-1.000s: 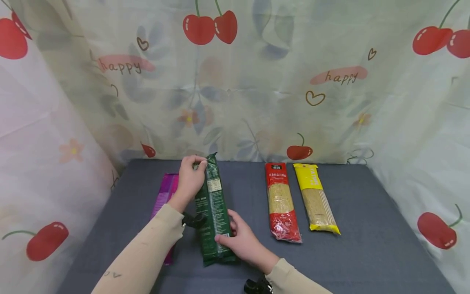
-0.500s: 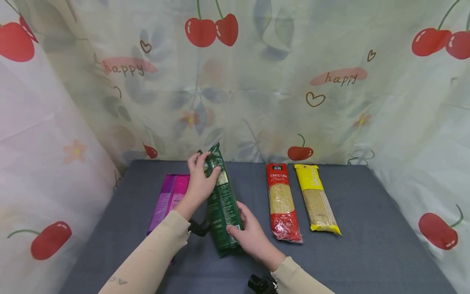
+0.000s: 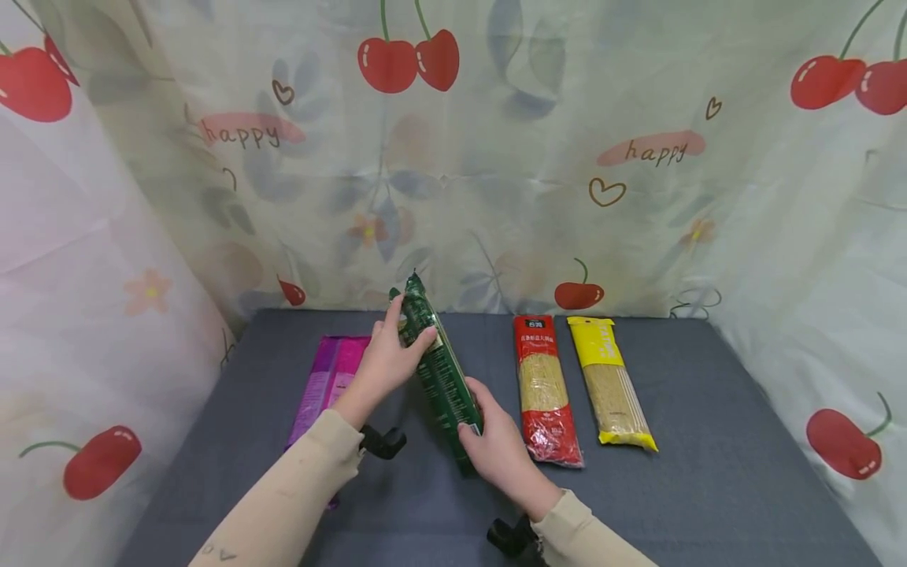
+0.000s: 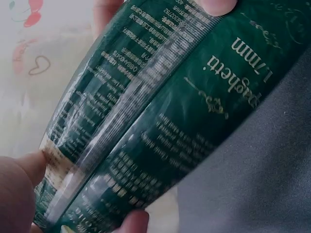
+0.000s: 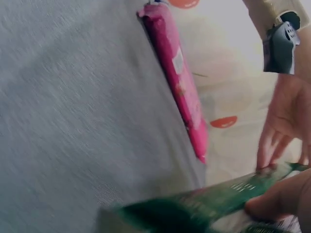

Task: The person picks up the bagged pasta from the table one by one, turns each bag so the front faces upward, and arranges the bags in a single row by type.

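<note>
Two bare hands grasp a green packet (image 3: 445,386) of spaghetti above the middle of a grey table (image 3: 638,512). The left hand (image 3: 388,350) is closed about the packet's far end, its thumb across the printed face and its fingers at the left edge; the right hand (image 3: 499,445) grips the right side toward the near end, thumb on the same face. The packet slants, far end to the left; whether its near end touches the table cannot be told. The left wrist view shows a lengthwise seam and the marking "1.7mm". At left, a purple packet (image 3: 322,382) lies partly hidden behind the left forearm. At right lie a red packet (image 3: 542,394) and, just beside it farther right, a yellow packet (image 3: 612,386). A cherry-printed curtain (image 3: 489,197) stands at the far side.
</note>
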The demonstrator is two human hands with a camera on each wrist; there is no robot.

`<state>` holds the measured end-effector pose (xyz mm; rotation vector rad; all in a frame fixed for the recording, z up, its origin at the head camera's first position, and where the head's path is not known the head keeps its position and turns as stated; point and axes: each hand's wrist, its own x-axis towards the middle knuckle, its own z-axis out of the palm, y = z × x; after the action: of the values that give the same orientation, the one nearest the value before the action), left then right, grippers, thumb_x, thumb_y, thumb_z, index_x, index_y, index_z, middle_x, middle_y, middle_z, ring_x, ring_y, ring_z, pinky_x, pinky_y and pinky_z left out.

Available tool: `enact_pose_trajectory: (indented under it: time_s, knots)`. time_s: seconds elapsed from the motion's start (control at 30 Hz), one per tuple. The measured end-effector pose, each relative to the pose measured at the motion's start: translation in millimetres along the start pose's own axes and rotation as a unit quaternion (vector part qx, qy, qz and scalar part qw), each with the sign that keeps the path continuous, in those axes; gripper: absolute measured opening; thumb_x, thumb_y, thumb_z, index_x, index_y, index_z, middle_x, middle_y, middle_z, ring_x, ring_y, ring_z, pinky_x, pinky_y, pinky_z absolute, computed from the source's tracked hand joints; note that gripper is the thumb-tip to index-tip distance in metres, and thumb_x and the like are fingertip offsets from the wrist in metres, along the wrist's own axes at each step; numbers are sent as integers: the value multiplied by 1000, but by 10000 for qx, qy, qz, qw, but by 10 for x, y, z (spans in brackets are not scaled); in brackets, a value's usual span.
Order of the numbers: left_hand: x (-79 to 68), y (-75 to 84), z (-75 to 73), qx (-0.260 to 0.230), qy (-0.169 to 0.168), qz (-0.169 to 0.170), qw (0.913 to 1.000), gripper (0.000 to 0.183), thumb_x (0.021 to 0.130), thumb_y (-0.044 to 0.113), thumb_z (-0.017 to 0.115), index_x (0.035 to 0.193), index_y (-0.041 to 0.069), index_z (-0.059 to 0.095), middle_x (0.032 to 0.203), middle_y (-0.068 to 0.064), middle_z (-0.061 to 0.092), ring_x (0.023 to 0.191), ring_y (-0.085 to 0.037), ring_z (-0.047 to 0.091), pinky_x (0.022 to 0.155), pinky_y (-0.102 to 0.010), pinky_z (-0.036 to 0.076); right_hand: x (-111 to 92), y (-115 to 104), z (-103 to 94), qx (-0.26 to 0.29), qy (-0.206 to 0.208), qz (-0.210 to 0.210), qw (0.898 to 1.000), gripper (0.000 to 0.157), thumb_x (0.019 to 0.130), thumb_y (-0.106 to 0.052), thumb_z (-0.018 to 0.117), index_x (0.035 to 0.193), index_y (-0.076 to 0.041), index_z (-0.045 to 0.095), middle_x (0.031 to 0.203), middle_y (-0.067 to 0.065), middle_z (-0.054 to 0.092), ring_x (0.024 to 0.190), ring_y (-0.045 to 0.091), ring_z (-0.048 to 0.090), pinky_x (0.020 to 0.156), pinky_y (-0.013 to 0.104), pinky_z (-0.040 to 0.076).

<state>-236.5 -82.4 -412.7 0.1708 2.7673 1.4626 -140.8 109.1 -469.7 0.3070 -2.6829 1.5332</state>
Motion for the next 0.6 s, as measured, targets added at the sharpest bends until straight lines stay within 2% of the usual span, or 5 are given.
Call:
enact_pose_trajectory:
  time_s: [0.13,0.2,0.3,0.4,0.6]
  knots:
    - [8,-22,-5,-1223,-260,-231,9919,92,90,56,60,156,31,0,147,-23,32,107,-35,61,79,-48,54,21,-68,-42,-1226,358,-429,9909,65,88,-5,66,145,-23,41,127,5,58,99,18,60,75,39,53]
    - [20,-23,20,-2094,-328,-423,9764,95,89,49,65,155,31,-1,145,-24,31,96,-34,66,70,-43,57,29,-88,-39,-1842,503,-683,9792,67,85,-2,68,143,-22,43,120,5,61,92,17,62,72,38,54]
    - [30,-6,74,-3064,-259,-668,9492,101,88,41,70,154,31,-6,146,-23,27,103,-35,63,71,-44,57,26,-115,-11,-2718,710,-987,9547,67,83,-2,70,142,-21,44,104,5,62,75,17,61,59,34,53]
    - [24,11,118,-3430,-73,-798,9359,102,88,36,71,153,30,-8,149,-21,26,106,-36,62,72,-45,56,12,-130,29,-3270,833,-1156,9342,67,82,-6,74,141,-20,46,99,6,60,69,19,59,54,33,52]
    - [41,-27,175,-3653,402,-1036,9242,89,92,19,66,152,26,0,139,-22,40,103,-36,61,70,-44,56,-19,-113,102,-3882,995,-1483,9041,75,76,-12,82,142,-19,46,100,10,57,74,25,61,59,37,54]
